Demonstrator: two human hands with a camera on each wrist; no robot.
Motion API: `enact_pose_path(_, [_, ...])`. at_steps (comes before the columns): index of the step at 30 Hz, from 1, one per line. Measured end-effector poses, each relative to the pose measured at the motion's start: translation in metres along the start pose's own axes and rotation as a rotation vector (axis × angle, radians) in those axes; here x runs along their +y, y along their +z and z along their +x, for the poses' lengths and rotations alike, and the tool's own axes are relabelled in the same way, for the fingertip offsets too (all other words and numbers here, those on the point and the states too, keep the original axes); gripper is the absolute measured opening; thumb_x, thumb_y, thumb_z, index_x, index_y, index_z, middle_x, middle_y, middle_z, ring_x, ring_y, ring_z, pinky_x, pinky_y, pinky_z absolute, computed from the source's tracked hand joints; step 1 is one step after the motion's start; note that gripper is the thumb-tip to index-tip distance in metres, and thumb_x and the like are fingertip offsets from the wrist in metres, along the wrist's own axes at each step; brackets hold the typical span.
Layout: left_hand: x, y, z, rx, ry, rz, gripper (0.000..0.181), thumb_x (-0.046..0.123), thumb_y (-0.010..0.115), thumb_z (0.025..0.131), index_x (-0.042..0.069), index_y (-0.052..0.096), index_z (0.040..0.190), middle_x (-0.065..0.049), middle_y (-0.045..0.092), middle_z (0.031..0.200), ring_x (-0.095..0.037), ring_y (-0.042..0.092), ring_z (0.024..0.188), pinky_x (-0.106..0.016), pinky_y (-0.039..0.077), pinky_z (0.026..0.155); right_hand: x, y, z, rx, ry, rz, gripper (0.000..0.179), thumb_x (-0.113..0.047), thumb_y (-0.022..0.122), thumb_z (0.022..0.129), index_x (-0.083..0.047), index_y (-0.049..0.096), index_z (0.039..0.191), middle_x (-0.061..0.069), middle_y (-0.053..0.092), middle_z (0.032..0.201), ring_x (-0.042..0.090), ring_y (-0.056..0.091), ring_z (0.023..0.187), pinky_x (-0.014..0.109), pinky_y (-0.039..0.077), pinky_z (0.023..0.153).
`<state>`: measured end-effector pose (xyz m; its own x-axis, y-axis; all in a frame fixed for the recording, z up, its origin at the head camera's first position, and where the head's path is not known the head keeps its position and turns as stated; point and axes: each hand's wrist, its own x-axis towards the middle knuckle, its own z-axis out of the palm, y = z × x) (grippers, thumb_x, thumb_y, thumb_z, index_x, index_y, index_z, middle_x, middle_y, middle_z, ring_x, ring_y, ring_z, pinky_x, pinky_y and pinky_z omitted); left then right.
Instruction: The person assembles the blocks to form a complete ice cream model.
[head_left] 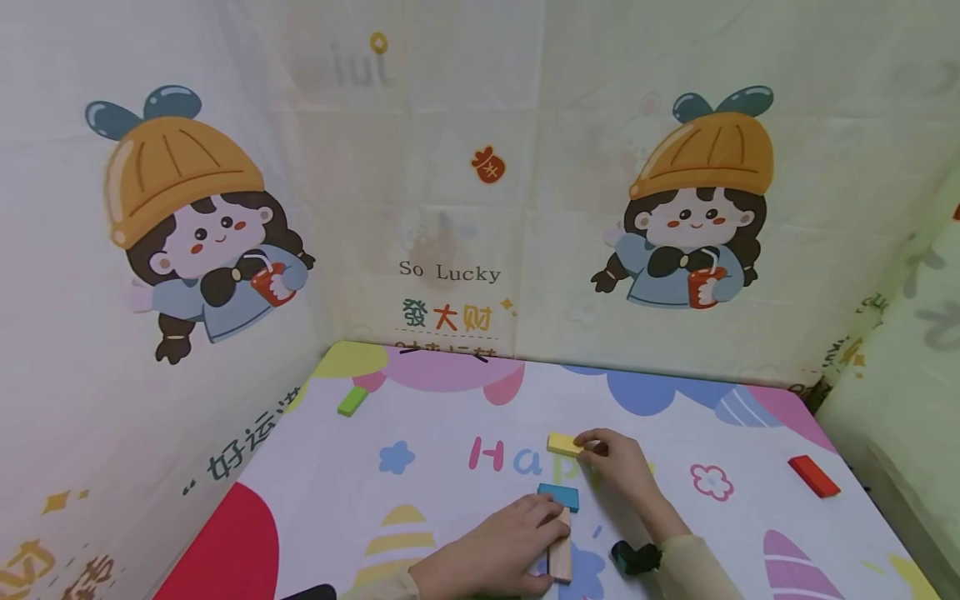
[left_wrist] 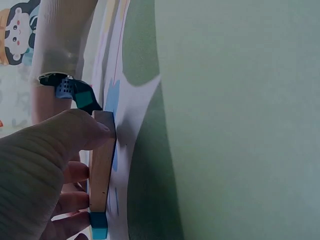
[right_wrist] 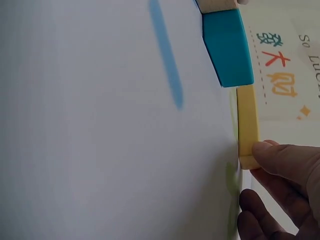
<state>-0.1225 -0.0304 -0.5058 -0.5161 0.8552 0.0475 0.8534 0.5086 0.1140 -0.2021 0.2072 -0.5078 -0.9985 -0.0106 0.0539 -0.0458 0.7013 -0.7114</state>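
While my right hand (head_left: 617,467) pinches the right end of the yellow block (head_left: 561,445) at the surface of the desk (head_left: 442,492), a little beyond the blue block (head_left: 558,495), my left hand (head_left: 498,543) grips the wooden block (head_left: 560,554), thumb near its closer end. On my wrist feeds, the wooden block's far end meets the blue block; left fingertips sit by that joint, though whether they press the blue one I cannot tell. The green block (head_left: 352,401) lies far left, the red block (head_left: 813,477) far right.
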Motion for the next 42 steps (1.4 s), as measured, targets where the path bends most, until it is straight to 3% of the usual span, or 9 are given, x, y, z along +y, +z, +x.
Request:
enact_pose_path(6, [0.001,-0.002,0.002,-0.012,0.0,-0.022,0.054,0.049,0.061,0.098,0.024,0.051,0.145,0.003,0.045,0.156,-0.017,0.039,0.149,-0.028,0.035,0.122,0.001,0.001,0.001,-0.006,-0.011,-0.008,0.016,-0.009,0.076,0.091,-0.014,0.077,0.106,0.009,0.076,0.109,0.016,0.064,0.083,0.025,0.05,0.061])
enact_pose_path(11, [0.0,-0.004,0.005,-0.004,0.004,-0.068,0.053,0.048,0.064,0.097,0.023,0.052,0.142,0.002,0.044,0.155,-0.012,0.04,0.145,-0.025,0.036,0.12,0.005,-0.003,0.0,0.013,-0.025,0.008,0.014,-0.016,0.071,0.098,-0.016,0.078,0.11,0.007,0.075,0.12,0.023,0.069,0.103,0.037,0.057,0.084])
enact_pose_path(14, [-0.003,-0.004,0.007,-0.001,-0.005,-0.133,0.054,0.048,0.068,0.095,0.024,0.053,0.141,0.001,0.043,0.155,-0.01,0.042,0.142,-0.022,0.038,0.118,0.007,-0.008,-0.002,0.03,-0.004,0.044,0.02,-0.021,0.064,0.103,-0.014,0.075,0.119,0.009,0.073,0.124,0.027,0.068,0.111,0.041,0.055,0.091])
enact_pose_path(17, [-0.008,-0.003,0.007,0.001,-0.037,-0.25,0.061,0.05,0.07,0.094,0.024,0.049,0.144,-0.001,0.038,0.16,-0.01,0.04,0.144,-0.023,0.041,0.116,0.01,-0.012,-0.005,0.042,0.043,0.087,0.028,-0.021,0.059,0.105,-0.009,0.07,0.127,0.013,0.073,0.123,0.029,0.068,0.111,0.036,0.054,0.088])
enact_pose_path(21, [-0.016,-0.002,0.01,0.044,-0.146,-0.496,0.069,0.051,0.068,0.095,0.021,0.041,0.152,-0.003,0.032,0.166,-0.017,0.034,0.152,-0.035,0.04,0.12,0.012,-0.015,-0.008,0.037,0.11,0.18,0.033,-0.019,0.052,0.107,-0.002,0.065,0.132,0.017,0.072,0.125,0.029,0.071,0.111,0.031,0.057,0.088])
enact_pose_path(26, [-0.03,-0.002,0.02,0.158,-0.425,-0.94,0.07,0.042,0.065,0.099,0.018,0.034,0.157,-0.005,0.035,0.166,-0.028,0.039,0.151,-0.048,0.037,0.122,0.013,-0.013,-0.015,-0.021,0.145,0.374,0.037,-0.017,0.047,0.11,0.004,0.059,0.138,0.022,0.068,0.133,0.031,0.069,0.119,0.033,0.059,0.096])
enact_pose_path(29, [-0.038,-0.001,0.025,0.232,-0.524,-1.115,0.067,0.036,0.06,0.103,0.012,0.032,0.159,-0.01,0.039,0.164,-0.033,0.04,0.151,-0.051,0.038,0.12,0.013,-0.008,-0.018,-0.069,0.161,0.489,0.04,-0.014,0.047,0.109,0.007,0.055,0.142,0.025,0.063,0.14,0.032,0.066,0.126,0.033,0.056,0.103])
enact_pose_path(34, [-0.048,0.001,0.034,0.273,-0.569,-1.182,0.065,0.04,0.046,0.108,0.007,0.029,0.161,-0.01,0.039,0.165,-0.032,0.037,0.153,-0.054,0.036,0.121,0.009,-0.004,-0.017,-0.117,0.198,0.651,0.044,-0.011,0.046,0.108,0.008,0.048,0.147,0.027,0.054,0.149,0.029,0.061,0.133,0.025,0.053,0.104])
enact_pose_path(42, [-0.05,0.0,0.044,0.284,-0.612,-1.235,0.064,0.045,0.039,0.11,0.009,0.03,0.162,-0.007,0.038,0.166,-0.032,0.03,0.156,-0.051,0.035,0.122,0.006,-0.003,-0.017,-0.149,0.244,0.74,0.046,-0.009,0.044,0.107,0.007,0.045,0.15,0.027,0.048,0.154,0.031,0.057,0.137,0.024,0.053,0.104])
